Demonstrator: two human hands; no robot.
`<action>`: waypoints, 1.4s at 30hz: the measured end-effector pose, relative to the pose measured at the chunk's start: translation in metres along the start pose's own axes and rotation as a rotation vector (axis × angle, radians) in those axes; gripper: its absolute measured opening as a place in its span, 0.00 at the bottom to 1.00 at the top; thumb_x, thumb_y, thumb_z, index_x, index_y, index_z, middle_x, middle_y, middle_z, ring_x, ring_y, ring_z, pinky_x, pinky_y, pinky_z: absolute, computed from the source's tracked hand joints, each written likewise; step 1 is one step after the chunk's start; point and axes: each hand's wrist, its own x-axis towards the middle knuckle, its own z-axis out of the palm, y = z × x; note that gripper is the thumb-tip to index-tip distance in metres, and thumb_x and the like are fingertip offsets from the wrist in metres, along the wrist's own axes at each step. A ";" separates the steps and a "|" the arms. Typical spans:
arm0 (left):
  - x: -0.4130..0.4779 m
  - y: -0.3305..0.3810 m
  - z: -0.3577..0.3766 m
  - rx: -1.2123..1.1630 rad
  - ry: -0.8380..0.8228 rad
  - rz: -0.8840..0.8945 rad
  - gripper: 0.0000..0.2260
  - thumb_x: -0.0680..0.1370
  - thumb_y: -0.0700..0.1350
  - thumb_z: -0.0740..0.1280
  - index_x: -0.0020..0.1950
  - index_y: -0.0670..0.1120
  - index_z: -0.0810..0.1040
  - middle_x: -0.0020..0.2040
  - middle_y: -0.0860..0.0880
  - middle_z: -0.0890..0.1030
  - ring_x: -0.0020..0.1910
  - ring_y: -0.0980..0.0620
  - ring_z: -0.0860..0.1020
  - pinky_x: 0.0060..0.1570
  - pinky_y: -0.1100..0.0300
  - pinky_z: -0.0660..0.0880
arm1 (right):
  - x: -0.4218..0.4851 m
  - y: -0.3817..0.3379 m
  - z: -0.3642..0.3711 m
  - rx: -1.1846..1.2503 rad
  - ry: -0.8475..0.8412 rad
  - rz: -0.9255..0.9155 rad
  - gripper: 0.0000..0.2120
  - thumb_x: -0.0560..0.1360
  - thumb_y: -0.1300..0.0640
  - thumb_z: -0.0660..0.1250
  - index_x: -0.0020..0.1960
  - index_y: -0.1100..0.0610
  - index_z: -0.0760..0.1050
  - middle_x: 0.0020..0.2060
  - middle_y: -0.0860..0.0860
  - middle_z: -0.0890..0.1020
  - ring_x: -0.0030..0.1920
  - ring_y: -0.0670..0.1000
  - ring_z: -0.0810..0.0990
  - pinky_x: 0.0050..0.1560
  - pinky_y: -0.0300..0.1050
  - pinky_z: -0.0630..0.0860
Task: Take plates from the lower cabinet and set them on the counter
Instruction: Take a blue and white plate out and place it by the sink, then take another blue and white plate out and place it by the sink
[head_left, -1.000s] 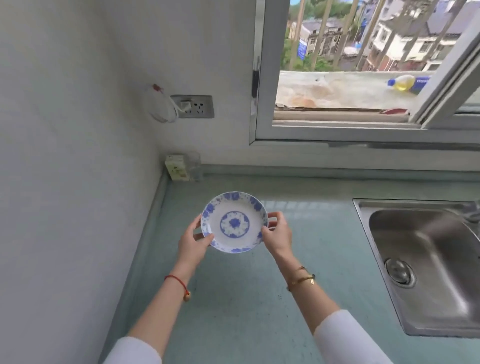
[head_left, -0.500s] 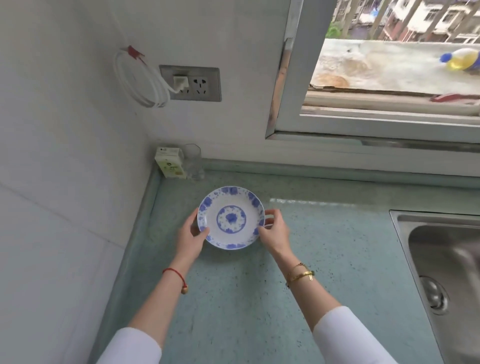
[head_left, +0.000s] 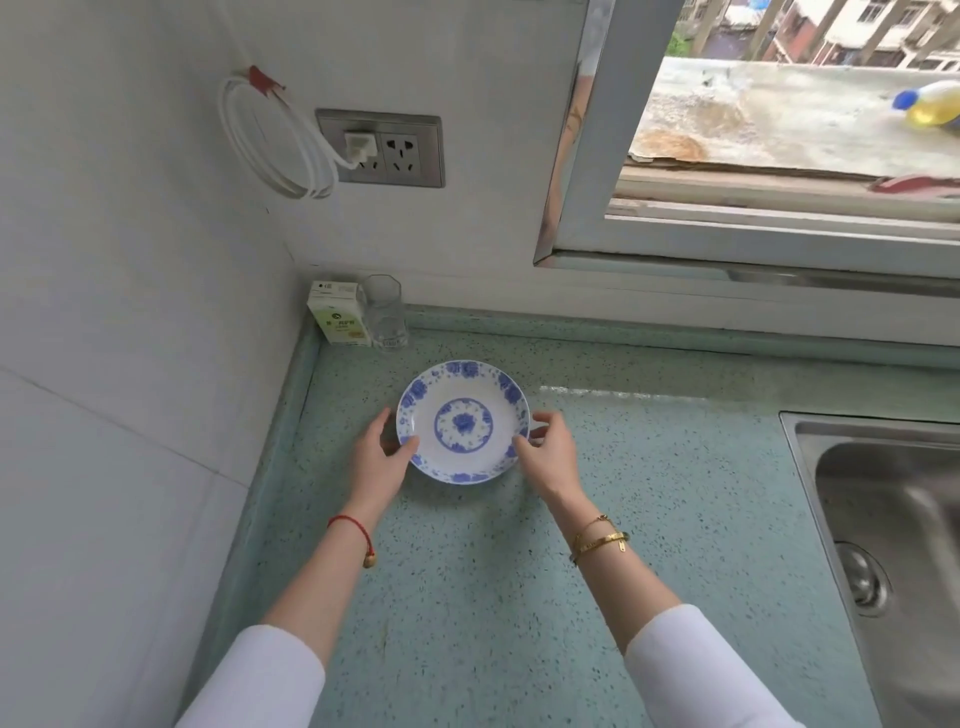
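A white plate with blue flower patterns sits low on the speckled green counter, near the back left corner. My left hand grips the plate's left rim, thumb on top of the edge. My right hand grips the right rim, thumb on the edge and fingers curled beside it. The plate lies level, and whether it fully rests on the counter cannot be told.
A small carton and an empty glass stand in the corner behind the plate. A steel sink lies at the right. A wall socket with a coiled white cable hangs above.
Both hands have carried the plate forward and down toward the back left corner of the counter. The view has moved closer and leftward.
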 end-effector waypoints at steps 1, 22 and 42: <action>-0.005 0.003 -0.003 0.011 0.038 0.005 0.30 0.78 0.44 0.70 0.78 0.47 0.64 0.74 0.46 0.71 0.69 0.45 0.73 0.67 0.47 0.73 | -0.003 -0.001 -0.004 -0.003 0.013 0.001 0.21 0.77 0.59 0.66 0.68 0.60 0.67 0.58 0.57 0.75 0.57 0.54 0.76 0.59 0.50 0.77; -0.303 0.059 -0.019 -0.322 0.457 0.247 0.12 0.79 0.43 0.67 0.63 0.50 0.78 0.56 0.53 0.83 0.60 0.53 0.80 0.66 0.45 0.74 | -0.197 -0.044 -0.146 0.194 -0.446 -0.416 0.10 0.79 0.56 0.63 0.60 0.54 0.77 0.57 0.49 0.81 0.57 0.48 0.79 0.61 0.47 0.77; -0.788 -0.078 0.087 -0.564 1.528 -0.011 0.13 0.78 0.47 0.69 0.63 0.52 0.80 0.56 0.51 0.84 0.61 0.54 0.80 0.65 0.50 0.76 | -0.525 0.089 -0.177 -0.052 -1.467 -0.696 0.10 0.79 0.58 0.62 0.59 0.54 0.77 0.53 0.53 0.82 0.55 0.50 0.80 0.54 0.42 0.78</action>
